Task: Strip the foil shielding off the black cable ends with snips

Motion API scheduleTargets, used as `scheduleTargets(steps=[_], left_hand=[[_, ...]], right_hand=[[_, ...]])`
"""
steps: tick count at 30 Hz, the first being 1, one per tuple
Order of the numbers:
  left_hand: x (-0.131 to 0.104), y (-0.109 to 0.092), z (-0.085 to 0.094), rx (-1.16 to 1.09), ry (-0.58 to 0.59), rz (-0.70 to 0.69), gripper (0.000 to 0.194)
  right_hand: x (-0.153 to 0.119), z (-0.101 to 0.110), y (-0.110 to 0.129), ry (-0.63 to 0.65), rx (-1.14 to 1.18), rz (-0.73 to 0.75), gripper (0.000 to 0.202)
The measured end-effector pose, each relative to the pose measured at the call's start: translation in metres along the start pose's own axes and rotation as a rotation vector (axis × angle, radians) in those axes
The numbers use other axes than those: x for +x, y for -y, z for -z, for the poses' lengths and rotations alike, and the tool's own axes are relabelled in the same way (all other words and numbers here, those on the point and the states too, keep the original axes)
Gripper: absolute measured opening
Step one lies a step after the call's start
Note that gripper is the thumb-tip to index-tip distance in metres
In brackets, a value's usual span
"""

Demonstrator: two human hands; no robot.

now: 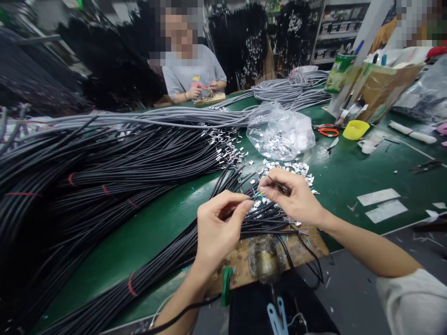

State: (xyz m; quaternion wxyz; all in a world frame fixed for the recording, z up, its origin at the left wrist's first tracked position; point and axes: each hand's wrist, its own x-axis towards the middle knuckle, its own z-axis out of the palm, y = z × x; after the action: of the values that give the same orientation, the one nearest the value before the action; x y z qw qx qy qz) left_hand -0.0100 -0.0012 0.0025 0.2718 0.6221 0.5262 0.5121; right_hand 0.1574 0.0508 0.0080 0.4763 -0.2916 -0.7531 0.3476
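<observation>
My left hand point(223, 225) pinches the end of a black cable between thumb and fingertips. Thin coloured wires point(259, 194), yellow and blue among them, stick out of that end toward my right hand point(291, 195). The right thumb and forefinger are pressed together at the wire tips. A slim dark object point(279, 185) lies in the right palm; its kind is mostly hidden. Beneath both hands spreads a bundle of black cables point(167, 249) with stripped ends, tied by a red band point(132, 284). Scraps of silver foil point(303, 171) lie just beyond my right hand.
A wooden board point(240, 260) at the table edge carries a taped clear block point(266, 258) and a green clamp point(226, 284). More black cables point(157, 158) and grey cables point(167, 116) fill the left. Beyond are a plastic bag point(279, 132), orange-handled scissors point(327, 130) and a co-worker point(192, 74).
</observation>
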Motion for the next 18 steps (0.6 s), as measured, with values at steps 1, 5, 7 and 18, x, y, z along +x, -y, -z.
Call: scheduleTargets(steps=[1,5,7,18], left_hand=[[-0.0008,0.0001,-0.0005,0.029,-0.021,-0.041,0.010],[-0.0025,0.0002,-0.0018,0.124,-0.055,-0.135,0.003],[-0.0030,-0.0010,-0.0020,0.158,-0.050,-0.171,0.002],[0.0009,-0.0024,0.0010,0.201,0.077,-0.211,0.012]], right_hand=[[0.0004,0.0005,0.0004,0.014,0.013,-0.032,0.011],[0.0002,0.0025,0.0023,-0.007,-0.009,-0.035,0.012],[-0.0003,0.0042,0.0028,-0.013,-0.021,0.013,0.011],[0.0024,0.0037,-0.0016,0.261,0.325,-0.143,0.015]])
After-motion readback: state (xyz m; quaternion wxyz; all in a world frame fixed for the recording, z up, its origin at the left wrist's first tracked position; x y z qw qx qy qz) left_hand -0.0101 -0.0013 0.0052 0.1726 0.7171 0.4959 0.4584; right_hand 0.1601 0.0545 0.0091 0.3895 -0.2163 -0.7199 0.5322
